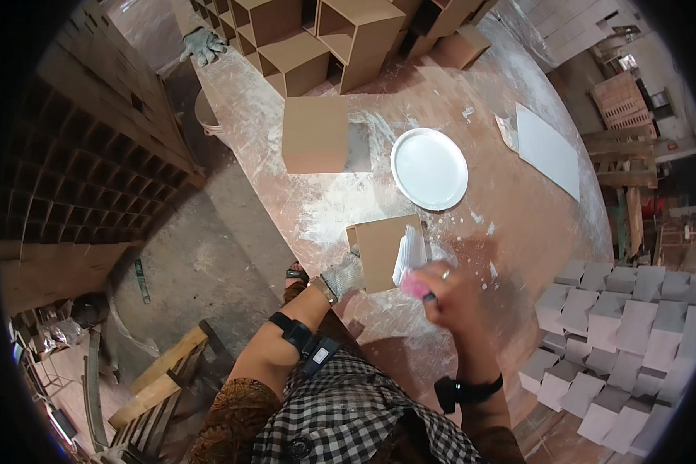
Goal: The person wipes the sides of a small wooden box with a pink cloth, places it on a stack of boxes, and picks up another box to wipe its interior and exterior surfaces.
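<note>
- Box (pixel 383 249), brown, flat-faced and square-cornered, sits near the table's near edge, right in front of me, between my two hands.
- My left hand (pixel 342 277), in a grey knitted glove, is closed on the box's lower left corner and steadies it.
- My right hand (pixel 450 298), bare with a ring on one finger, is curled tight around a pink-handled brush (pixel 411 267); its white bristles lie on the box's right side.
- Beyond the box a round white plate (pixel 429 168) rests flat near the middle of the table (pixel 518 224).
- Left of the plate stands another plain brown box (pixel 314 134), its smooth face up.
- The tabletop is reddish-brown, dusty and smeared with white.
- A flat white sheet (pixel 547 149) lies toward the right edge.
</note>
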### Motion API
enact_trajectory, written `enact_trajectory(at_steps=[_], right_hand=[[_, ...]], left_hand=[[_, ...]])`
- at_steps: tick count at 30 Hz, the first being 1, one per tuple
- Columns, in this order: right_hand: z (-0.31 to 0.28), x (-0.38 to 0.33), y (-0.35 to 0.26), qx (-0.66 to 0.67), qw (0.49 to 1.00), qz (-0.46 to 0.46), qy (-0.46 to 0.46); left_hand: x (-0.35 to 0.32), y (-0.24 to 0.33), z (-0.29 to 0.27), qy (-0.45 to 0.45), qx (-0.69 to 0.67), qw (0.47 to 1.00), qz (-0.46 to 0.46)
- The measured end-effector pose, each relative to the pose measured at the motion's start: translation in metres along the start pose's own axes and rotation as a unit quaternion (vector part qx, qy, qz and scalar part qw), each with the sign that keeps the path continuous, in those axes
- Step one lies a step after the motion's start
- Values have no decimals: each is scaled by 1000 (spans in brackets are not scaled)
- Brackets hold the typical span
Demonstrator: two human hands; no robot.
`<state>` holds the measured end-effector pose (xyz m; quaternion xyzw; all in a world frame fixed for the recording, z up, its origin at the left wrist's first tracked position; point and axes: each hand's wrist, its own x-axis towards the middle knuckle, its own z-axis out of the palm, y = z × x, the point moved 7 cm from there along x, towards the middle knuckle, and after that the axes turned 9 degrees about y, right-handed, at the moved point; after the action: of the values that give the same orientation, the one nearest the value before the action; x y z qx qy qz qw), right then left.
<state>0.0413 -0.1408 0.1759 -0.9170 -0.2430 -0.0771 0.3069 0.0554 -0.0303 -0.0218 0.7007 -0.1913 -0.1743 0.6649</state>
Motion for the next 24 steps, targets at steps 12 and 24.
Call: enact_trajectory(at_steps=[12, 24], right_hand=[[26, 17, -21, -8, 992, -102, -80], [29, 18, -50, 43, 986, -148, -69]], left_hand=[[-2, -13, 9, 4, -147, 988, -51], [3, -14, 13, 9, -224, 972, -68]])
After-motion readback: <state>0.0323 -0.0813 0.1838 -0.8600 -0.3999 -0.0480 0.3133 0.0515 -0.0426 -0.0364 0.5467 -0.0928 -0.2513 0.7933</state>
